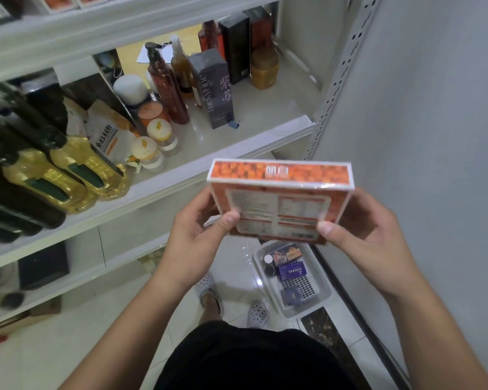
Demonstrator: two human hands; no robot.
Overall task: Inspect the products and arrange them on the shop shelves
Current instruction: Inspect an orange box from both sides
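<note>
Beside white shop shelves [223, 153] at ten o'clock, left hand [200, 235] and right hand [364, 235] grip an orange box [279, 198] by its sides at centre; tilting it slowly should keep the label readable.

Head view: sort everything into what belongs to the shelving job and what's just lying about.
Job: orange box, gripped by left hand and right hand; floor basket of small boxes; shelf with bottles.
Lying about: blue binder clip on the shelf; cardboard, lower left.

"LuckyFine" on tall dark box [215, 90]
</note>
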